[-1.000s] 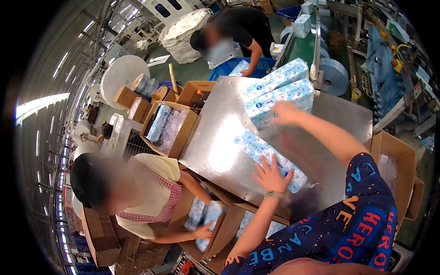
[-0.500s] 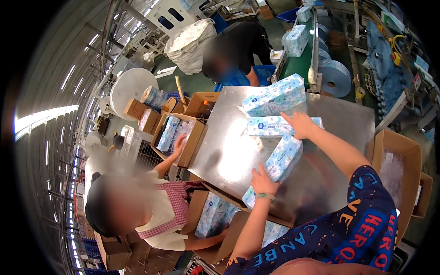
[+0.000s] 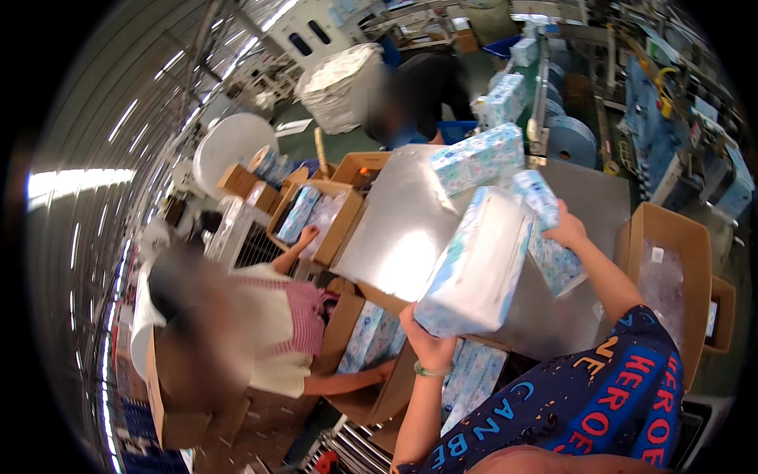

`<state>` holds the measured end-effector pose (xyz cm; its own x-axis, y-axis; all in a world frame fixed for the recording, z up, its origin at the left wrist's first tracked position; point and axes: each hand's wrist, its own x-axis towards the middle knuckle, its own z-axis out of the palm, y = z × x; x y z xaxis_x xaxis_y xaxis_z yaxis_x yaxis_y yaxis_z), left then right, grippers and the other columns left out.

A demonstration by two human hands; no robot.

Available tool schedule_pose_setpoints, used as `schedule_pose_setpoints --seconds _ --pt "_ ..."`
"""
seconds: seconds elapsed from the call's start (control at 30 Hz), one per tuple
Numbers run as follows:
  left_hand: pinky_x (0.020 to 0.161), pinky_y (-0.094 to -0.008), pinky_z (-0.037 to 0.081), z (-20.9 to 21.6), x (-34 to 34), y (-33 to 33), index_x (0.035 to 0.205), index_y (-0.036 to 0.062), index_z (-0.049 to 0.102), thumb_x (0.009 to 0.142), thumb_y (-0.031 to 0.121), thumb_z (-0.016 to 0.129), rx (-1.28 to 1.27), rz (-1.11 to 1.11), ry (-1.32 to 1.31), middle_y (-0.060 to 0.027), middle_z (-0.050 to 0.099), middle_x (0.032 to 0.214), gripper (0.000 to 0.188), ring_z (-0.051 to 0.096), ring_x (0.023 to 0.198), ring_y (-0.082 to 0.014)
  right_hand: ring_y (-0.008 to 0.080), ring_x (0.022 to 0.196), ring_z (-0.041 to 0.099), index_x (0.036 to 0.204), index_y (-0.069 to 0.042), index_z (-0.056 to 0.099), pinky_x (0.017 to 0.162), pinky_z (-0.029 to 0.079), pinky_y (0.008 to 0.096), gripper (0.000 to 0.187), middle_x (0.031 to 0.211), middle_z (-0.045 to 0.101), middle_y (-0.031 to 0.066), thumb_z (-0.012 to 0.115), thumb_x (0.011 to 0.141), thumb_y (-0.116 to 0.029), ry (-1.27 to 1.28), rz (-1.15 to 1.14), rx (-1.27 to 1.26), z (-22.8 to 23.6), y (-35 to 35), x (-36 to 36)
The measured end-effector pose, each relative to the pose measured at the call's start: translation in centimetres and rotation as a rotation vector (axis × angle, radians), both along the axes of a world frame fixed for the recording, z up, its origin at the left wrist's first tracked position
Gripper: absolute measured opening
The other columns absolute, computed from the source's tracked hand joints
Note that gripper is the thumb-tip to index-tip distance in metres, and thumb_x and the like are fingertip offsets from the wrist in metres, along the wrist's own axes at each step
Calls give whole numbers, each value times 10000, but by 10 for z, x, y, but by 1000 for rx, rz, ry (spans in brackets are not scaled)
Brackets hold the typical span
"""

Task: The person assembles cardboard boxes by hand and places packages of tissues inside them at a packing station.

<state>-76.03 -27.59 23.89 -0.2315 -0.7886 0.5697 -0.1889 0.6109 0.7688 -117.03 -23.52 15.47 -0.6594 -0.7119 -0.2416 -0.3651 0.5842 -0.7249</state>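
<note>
My left hand point(image 3: 429, 340) is closed round the near end of a blue-and-white floral tissue pack point(image 3: 482, 261), tilted above the metal table point(image 3: 387, 237), its plain white side facing up. Beyond it, my right hand point(image 3: 567, 227) grips a second tissue pack point(image 3: 557, 265), partly hidden behind the first. A third tissue pack point(image 3: 478, 158) lies farther off on the table, touched by neither hand.
An open carton point(image 3: 671, 276) with clear plastic stands at the right. More packs fill cartons point(image 3: 367, 336) at the near left. A co-worker in a checked apron point(image 3: 296, 308) reaches into boxes there; another person point(image 3: 430, 83) bends beyond the table. A conveyor point(image 3: 533, 103) carries packs.
My left hand has lifted and tilted the near pack up off the table. The right hand has moved right and nearer, turning the middle pack.
</note>
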Motion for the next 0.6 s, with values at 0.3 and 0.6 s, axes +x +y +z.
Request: schedule_pose_setpoints --seconds 0.3,0.6 --pt "982 -382 438 -42 165 150 1237 -11 509 687 246 877 312 344 -13 -197 585 1229 710 573 1159 -340 342 1218 590 1377 -45 527 1069 435 479 591 1328 619 160 619 938 -430 -1650 -161 -724 -17 36 167" --pt "1116 -440 384 -221 197 143 1451 13 428 741 363 727 708 117 -1203 -251 488 1439 846 439 1362 -407 342 1275 535 1521 -37 351 1089 431 447 771 1471 473 171 734 897 -278 -174 833 -821 99 66 362"
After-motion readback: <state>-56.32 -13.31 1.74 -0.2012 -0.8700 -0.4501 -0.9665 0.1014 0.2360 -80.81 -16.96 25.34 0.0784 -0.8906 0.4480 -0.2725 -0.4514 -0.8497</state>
